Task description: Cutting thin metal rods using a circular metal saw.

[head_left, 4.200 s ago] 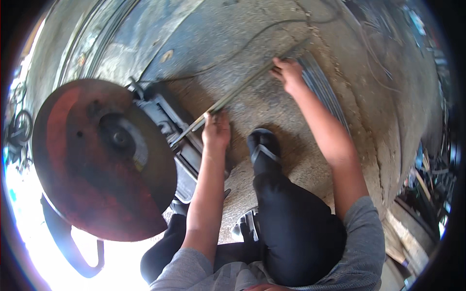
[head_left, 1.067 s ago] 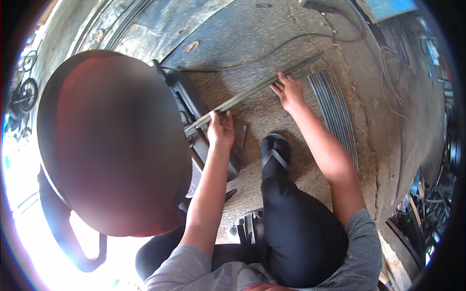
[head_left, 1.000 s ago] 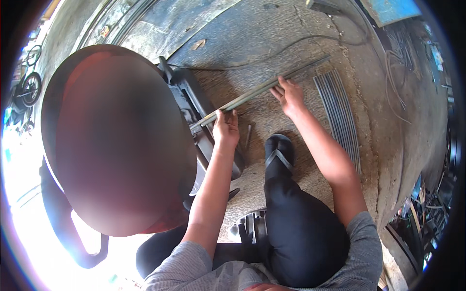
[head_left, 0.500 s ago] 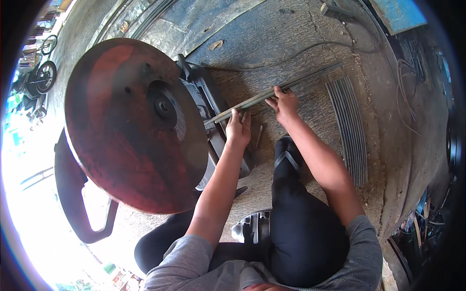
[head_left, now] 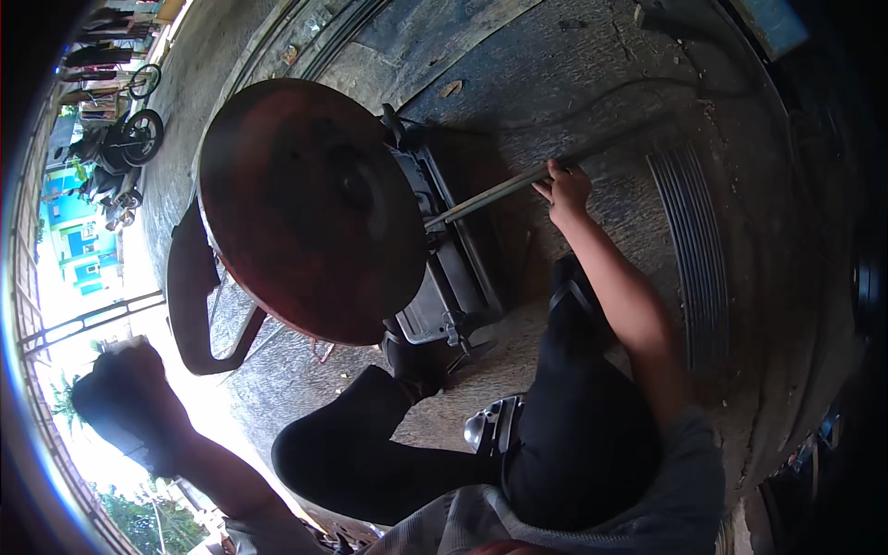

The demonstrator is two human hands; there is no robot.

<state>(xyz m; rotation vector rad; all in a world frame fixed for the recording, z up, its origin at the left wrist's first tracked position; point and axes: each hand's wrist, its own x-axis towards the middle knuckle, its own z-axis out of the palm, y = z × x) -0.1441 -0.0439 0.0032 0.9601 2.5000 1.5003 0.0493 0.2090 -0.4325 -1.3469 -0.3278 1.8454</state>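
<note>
My right hand (head_left: pixel 568 192) is closed around a long, thin metal bar (head_left: pixel 504 192). The bar's near end lies in the vise of a cut-off saw (head_left: pixel 435 166), and its other end reaches toward the far right. A big round reddish-brown disc guard (head_left: pixel 305 268) covers the saw's upper part and hides the blade. My left hand (head_left: pixel 129 402) is off the bar, out at the lower left beyond the saw's loop handle (head_left: pixel 190 314). Against the glare it is a dark, smeared shape, so its fingers and anything in them cannot be made out.
Several cut metal rods (head_left: pixel 689 254) lie side by side on the floor to the right. A cable (head_left: pixel 592 97) runs across the ground behind the bar. Long bars (head_left: pixel 324 42) lie at the far left. A motorcycle (head_left: pixel 116 143) stands outside.
My left hand has let go of the bar and swung out to the lower left. My right hand still holds the bar. The view has shifted, so the saw appears further right.
</note>
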